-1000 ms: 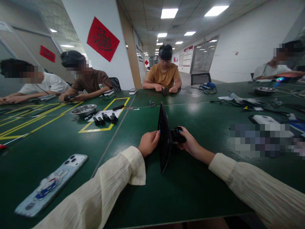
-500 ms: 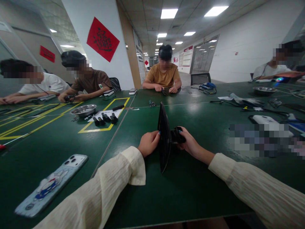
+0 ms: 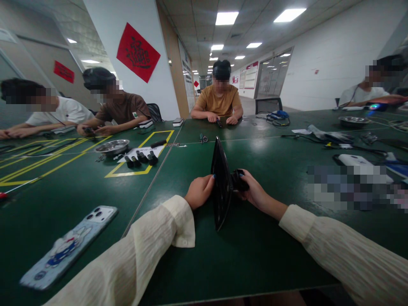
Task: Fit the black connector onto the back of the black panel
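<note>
A thin black panel [image 3: 220, 187] stands on edge above the green table [image 3: 261, 255], seen almost edge-on. My left hand [image 3: 198, 191] grips its left face, fingers curled against it. My right hand [image 3: 251, 189] is closed round a small black part [image 3: 238, 179] pressed to the panel's right face. Both arms wear cream sleeves.
A phone in a cartoon case [image 3: 68, 244] lies at the near left. Further back sit a metal bowl [image 3: 112, 147] and several small black parts [image 3: 140, 158] in a yellow-taped box. Cables and white devices [image 3: 353, 159] crowd the right. Several people sit around the table.
Almost nothing: my hands and the panel stay in place. The person in the brown shirt at the left has shifted their hands slightly.
</note>
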`<state>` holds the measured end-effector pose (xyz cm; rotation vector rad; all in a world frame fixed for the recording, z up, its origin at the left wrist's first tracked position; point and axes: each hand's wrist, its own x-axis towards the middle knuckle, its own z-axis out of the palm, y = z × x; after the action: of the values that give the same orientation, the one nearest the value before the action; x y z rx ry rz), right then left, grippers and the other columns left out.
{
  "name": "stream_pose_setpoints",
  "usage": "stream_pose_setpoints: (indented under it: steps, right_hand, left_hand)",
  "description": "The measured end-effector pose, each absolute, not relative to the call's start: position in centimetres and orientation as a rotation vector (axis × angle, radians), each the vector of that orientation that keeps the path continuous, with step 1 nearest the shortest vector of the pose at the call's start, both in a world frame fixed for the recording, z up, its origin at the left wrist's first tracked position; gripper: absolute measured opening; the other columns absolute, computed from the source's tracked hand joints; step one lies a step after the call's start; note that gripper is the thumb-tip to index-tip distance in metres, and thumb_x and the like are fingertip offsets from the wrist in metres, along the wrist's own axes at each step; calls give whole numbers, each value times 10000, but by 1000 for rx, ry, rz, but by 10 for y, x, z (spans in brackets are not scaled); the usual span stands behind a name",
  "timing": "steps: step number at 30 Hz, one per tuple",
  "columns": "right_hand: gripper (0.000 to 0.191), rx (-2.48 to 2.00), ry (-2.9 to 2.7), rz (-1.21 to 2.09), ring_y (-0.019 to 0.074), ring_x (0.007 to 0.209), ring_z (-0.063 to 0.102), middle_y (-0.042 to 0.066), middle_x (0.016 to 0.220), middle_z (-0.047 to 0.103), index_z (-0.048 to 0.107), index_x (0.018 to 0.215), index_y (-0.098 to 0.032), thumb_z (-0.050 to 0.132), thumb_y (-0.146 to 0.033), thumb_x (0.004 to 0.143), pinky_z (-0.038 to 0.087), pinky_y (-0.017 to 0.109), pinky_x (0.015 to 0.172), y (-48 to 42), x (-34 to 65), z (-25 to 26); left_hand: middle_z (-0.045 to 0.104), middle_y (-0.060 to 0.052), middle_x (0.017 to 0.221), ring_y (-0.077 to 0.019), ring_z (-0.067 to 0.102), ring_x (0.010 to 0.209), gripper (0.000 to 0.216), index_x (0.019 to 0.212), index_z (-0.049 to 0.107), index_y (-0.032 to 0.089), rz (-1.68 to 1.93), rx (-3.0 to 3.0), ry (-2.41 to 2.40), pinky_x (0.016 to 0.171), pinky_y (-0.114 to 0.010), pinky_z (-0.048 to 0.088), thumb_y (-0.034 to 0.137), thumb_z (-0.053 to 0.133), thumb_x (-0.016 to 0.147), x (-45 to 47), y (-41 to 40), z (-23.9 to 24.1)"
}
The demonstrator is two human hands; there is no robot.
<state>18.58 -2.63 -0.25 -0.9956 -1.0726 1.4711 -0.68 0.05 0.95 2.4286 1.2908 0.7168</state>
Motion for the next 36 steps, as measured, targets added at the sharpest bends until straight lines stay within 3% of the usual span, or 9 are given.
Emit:
stream_pose_setpoints:
  steps: [10,22,28,36]
  right_hand:
    - [305,-1022,-1064,1479,94,393,459,-46,633,518,372,1036,-245,406,-353,753,281,182,313,-29,186,2]
    - [311,-992,-1084,1484,95,391,461,-44,635,515,370,1032,-245,418,-370,752,274,182,315,-28,187,-2]
    - [324,-1009,-1065,1473,97,398,458,-37,649,518,372,1045,-244,415,-358,745,271,180,309,-26,186,-2]
    - [329,-1018,-1078,1470,98,378,446,-40,623,511,371,1059,-243,412,-360,755,277,185,308,-24,187,-5]
  left_hand:
    - [507,-14,565,-159,507,558,506,661,483,181,736,2385,1287,573,-257,360,436,125,911,-10,1,6]
    - [604,-41,721,-179,570,688,421,793,551,169,672,2412,1263,659,-265,404,389,209,903,-9,-1,12]
    - [540,-30,609,-174,537,601,490,713,502,177,680,2422,1302,598,-266,378,427,131,914,-9,0,9]
    - [575,-43,677,-174,547,645,457,762,518,168,683,2409,1255,640,-272,395,412,162,913,-8,1,9]
